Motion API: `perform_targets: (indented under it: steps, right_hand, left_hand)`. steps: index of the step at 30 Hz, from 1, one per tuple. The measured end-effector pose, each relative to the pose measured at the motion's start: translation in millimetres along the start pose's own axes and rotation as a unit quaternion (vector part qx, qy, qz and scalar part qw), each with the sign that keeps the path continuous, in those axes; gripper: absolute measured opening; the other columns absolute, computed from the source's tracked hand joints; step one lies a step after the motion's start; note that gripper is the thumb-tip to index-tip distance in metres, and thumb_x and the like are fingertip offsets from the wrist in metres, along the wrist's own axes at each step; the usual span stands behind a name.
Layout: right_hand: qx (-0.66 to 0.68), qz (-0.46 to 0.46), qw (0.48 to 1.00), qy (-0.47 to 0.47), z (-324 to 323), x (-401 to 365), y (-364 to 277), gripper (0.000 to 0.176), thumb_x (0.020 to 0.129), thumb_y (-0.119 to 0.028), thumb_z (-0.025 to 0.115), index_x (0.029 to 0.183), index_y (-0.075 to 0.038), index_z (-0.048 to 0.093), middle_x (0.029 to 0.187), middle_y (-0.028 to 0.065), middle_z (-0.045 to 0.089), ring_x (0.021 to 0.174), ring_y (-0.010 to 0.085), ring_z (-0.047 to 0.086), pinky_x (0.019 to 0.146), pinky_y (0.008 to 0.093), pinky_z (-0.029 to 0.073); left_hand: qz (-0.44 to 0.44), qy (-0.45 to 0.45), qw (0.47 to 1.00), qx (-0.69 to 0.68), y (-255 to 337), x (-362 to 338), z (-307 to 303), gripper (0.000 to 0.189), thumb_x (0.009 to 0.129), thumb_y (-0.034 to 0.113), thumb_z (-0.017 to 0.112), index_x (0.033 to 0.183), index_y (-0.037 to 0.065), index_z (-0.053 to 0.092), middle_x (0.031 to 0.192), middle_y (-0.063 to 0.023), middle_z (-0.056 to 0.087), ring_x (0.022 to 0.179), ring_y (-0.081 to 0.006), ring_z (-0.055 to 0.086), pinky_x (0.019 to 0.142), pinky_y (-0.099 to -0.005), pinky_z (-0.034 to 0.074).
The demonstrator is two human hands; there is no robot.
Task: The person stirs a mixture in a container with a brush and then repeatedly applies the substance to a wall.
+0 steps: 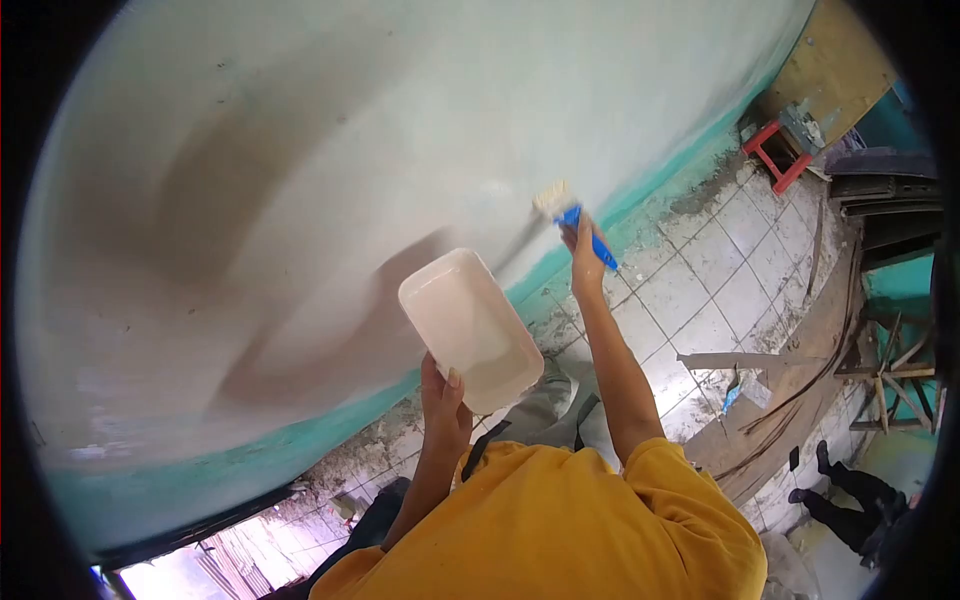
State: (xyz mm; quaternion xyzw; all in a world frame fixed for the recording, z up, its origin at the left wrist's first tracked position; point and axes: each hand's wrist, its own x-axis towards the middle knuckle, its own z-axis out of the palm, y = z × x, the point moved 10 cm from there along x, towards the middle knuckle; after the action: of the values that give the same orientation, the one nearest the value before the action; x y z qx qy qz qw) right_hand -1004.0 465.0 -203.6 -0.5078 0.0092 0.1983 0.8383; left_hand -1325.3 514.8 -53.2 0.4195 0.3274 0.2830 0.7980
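Observation:
In my left hand point(446, 408) is a white rectangular tray point(465, 310), gripped by its near left edge, with some pale liquid pooled toward its lower end. My right hand point(584, 250) is closed round the blue handle of a paintbrush point(567, 213). Pale bristles point up and left, close over the wall, and the brush's shadow falls just left of them. The wall point(420, 130) is whitish, with a turquoise band point(640, 200) along its bottom.
Dirty white floor tiles point(715, 270) run along the wall's foot. A red stool point(776, 155) stands at the upper right near a yellowish board point(830, 65). Long brown sheets point(770, 420) lie on the floor to the right. At the lower right a person's dark-clothed legs point(850, 505) show.

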Motion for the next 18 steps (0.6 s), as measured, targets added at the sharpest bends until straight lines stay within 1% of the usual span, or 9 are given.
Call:
perform_targets:
  steps: [2, 3, 5, 7, 11, 12, 15, 17, 18]
  right_hand:
    - [-0.026, 0.024, 0.999, 0.013, -29, 3, 42, 0.051, 0.101, -0.034, 0.054, 0.133, 0.005, 0.050, 0.122, 0.0148, 0.063, 0.107, 0.0221, 0.066, 0.093, 0.0330, 0.052]
    - [-0.056, 0.046, 0.997, 0.029, -31, 0, 43, 0.050, 0.101, -0.033, 0.054, 0.133, 0.006, 0.050, 0.121, 0.0151, 0.063, 0.107, 0.0226, 0.066, 0.093, 0.0333, 0.053]
    - [-0.062, 0.029, 0.997, 0.036, -27, 5, 28, 0.047, 0.101, -0.030, 0.055, 0.129, 0.008, 0.053, 0.116, 0.0155, 0.065, 0.102, 0.0219, 0.068, 0.091, 0.0330, 0.054]
    - [-0.108, -0.061, 0.992, 0.030, 2, 7, -34, 0.045, 0.100, -0.030, 0.056, 0.120, 0.011, 0.059, 0.102, 0.0168, 0.069, 0.089, 0.0204, 0.069, 0.084, 0.0336, 0.057]
    - [-0.024, -0.142, 0.989, -0.023, 76, -19, -173, 0.044, 0.100, -0.030, 0.057, 0.124, 0.007, 0.057, 0.107, 0.0138, 0.067, 0.096, 0.0203, 0.068, 0.087, 0.0314, 0.055]
    - [0.029, -0.159, 0.986, -0.041, 84, -24, -192, 0.050, 0.100, -0.033, 0.056, 0.126, 0.010, 0.055, 0.109, 0.0162, 0.066, 0.096, 0.0207, 0.068, 0.087, 0.0340, 0.055]
    - [0.072, -0.182, 0.978, -0.076, 87, -21, -193, 0.053, 0.101, -0.035, 0.056, 0.130, 0.010, 0.052, 0.116, 0.0171, 0.064, 0.100, 0.0224, 0.067, 0.090, 0.0352, 0.054]
    - [0.064, -0.166, 0.982, -0.071, 74, -10, -152, 0.055, 0.101, -0.036, 0.054, 0.130, 0.010, 0.051, 0.117, 0.0176, 0.063, 0.102, 0.0233, 0.067, 0.090, 0.0357, 0.054]
    - [0.056, -0.115, 0.991, -0.048, 56, 1, -112, 0.051, 0.102, -0.034, 0.054, 0.131, 0.008, 0.051, 0.116, 0.0152, 0.064, 0.102, 0.0224, 0.067, 0.090, 0.0340, 0.054]
  left_hand:
    - [0.008, -0.001, 1.000, 0.001, 0, 0, -3, 0.068, 0.094, 0.028, 0.065, 0.146, 0.006, 0.028, 0.136, -0.0094, 0.046, 0.129, -0.0206, 0.045, 0.107, -0.0373, 0.040]
    - [0.011, -0.001, 1.000, 0.002, 2, -1, -1, 0.068, 0.094, 0.028, 0.065, 0.146, 0.006, 0.028, 0.136, -0.0094, 0.046, 0.129, -0.0206, 0.045, 0.107, -0.0373, 0.040]
    - [0.001, -0.002, 1.000, -0.002, 4, -4, 4, 0.069, 0.093, 0.030, 0.066, 0.146, 0.006, 0.029, 0.136, -0.0090, 0.046, 0.129, -0.0205, 0.046, 0.107, -0.0377, 0.040]
    - [-0.002, 0.010, 1.000, -0.005, -1, -5, -2, 0.070, 0.092, 0.031, 0.067, 0.146, 0.006, 0.029, 0.136, -0.0089, 0.046, 0.129, -0.0206, 0.046, 0.107, -0.0381, 0.040]
    - [0.006, 0.019, 1.000, -0.020, -4, -5, -1, 0.071, 0.091, 0.031, 0.069, 0.146, 0.006, 0.030, 0.136, -0.0088, 0.046, 0.129, -0.0209, 0.046, 0.107, -0.0388, 0.040]
    - [0.006, 0.020, 1.000, -0.023, -4, -5, -1, 0.071, 0.091, 0.031, 0.069, 0.146, 0.006, 0.030, 0.136, -0.0088, 0.046, 0.129, -0.0209, 0.046, 0.107, -0.0388, 0.040]
    - [0.005, 0.014, 0.999, -0.034, -7, -5, 1, 0.071, 0.091, 0.030, 0.069, 0.146, 0.006, 0.030, 0.136, -0.0088, 0.047, 0.129, -0.0212, 0.046, 0.107, -0.0395, 0.041]
    - [0.004, 0.022, 0.999, -0.033, -8, -4, 1, 0.072, 0.091, 0.030, 0.069, 0.147, 0.007, 0.029, 0.136, -0.0086, 0.046, 0.128, -0.0213, 0.047, 0.106, -0.0398, 0.042]
    - [0.006, 0.023, 0.999, -0.034, -8, -3, 2, 0.072, 0.091, 0.030, 0.069, 0.147, 0.007, 0.029, 0.136, -0.0086, 0.046, 0.128, -0.0213, 0.047, 0.106, -0.0398, 0.042]
